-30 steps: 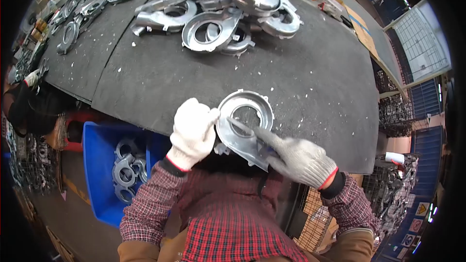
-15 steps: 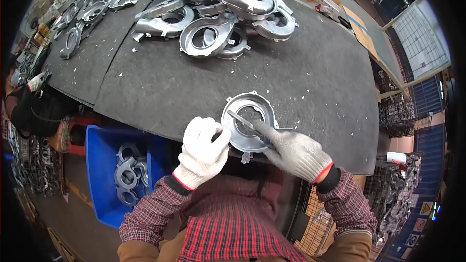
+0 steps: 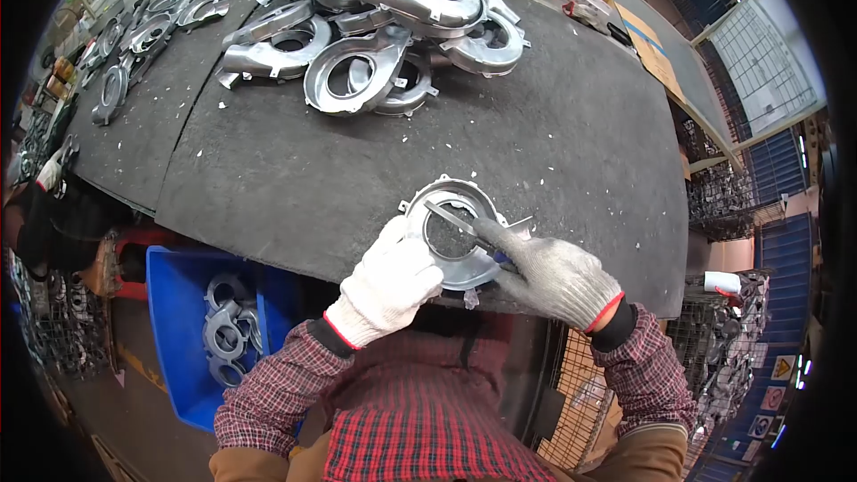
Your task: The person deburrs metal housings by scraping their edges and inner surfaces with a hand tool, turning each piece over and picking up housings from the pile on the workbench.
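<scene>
A ring-shaped metal casting (image 3: 467, 273) lies at the front edge of the dark table (image 3: 357, 170). My left hand (image 3: 391, 275), in a white glove, is closed on the casting's left rim. In a greyer glove, my right hand (image 3: 553, 277) grips a tool with a thin metal blade (image 3: 449, 217) and a partly hidden blue handle. The blade reaches over the ring's opening towards its upper left inner rim. The right fingers are next to the casting's right side.
A pile of castings (image 3: 353, 71) stands at the back, with more castings (image 3: 147, 31) at the far left. Castings also lie in a blue bin (image 3: 170, 330) below the table's left edge. A co-worker's gloved hand (image 3: 50, 173) shows at far left. Small chips are scattered about.
The casting has turned, its narrow end no longer pointing to the lower right. My left hand let go of it, moved right and took hold of it again. The view has shifted slightly.
</scene>
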Demonstrator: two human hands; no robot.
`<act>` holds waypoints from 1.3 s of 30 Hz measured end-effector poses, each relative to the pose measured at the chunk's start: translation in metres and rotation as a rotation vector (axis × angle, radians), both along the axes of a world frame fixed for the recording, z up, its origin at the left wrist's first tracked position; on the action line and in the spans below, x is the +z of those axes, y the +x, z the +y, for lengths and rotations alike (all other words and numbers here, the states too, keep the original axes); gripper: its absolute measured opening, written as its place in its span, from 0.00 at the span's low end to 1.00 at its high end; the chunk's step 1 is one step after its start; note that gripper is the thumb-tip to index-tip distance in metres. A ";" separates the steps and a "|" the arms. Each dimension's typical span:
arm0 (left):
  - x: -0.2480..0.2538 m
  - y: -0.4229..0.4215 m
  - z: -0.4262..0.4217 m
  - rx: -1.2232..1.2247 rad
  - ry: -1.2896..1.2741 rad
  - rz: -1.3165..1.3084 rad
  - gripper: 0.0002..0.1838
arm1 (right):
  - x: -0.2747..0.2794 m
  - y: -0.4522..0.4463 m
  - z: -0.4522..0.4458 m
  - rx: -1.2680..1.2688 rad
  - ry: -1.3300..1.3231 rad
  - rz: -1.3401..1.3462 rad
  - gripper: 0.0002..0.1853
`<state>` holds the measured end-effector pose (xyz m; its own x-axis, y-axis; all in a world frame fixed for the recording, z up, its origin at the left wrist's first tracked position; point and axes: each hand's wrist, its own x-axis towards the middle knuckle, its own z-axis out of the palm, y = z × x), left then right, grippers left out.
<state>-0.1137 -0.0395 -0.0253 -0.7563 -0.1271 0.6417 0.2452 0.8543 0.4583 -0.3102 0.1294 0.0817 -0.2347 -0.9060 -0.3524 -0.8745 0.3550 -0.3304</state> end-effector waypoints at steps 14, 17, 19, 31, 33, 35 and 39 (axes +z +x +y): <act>-0.009 -0.003 0.000 -0.011 -0.012 -0.016 0.20 | 0.002 -0.013 0.021 -0.074 -0.038 0.054 0.34; -0.003 -0.001 -0.001 -0.050 -0.007 -0.045 0.21 | 0.018 -0.011 0.045 -0.094 0.041 0.071 0.34; -0.005 -0.003 0.002 -0.042 0.005 -0.024 0.21 | 0.025 -0.003 0.062 -0.115 0.093 0.089 0.35; 0.018 -0.010 0.006 -0.053 -0.198 -0.241 0.18 | 0.033 -0.001 0.093 -0.224 -0.029 -0.005 0.40; 0.028 -0.014 0.002 -0.064 -0.199 -0.331 0.14 | 0.035 -0.011 0.108 -0.218 -0.245 -0.215 0.42; 0.047 -0.028 0.007 0.145 0.390 0.015 0.08 | 0.038 -0.009 0.135 -0.566 -0.281 -0.673 0.45; 0.065 -0.035 0.020 0.364 0.838 -0.096 0.13 | -0.004 -0.003 0.114 -0.174 -0.323 -0.575 0.43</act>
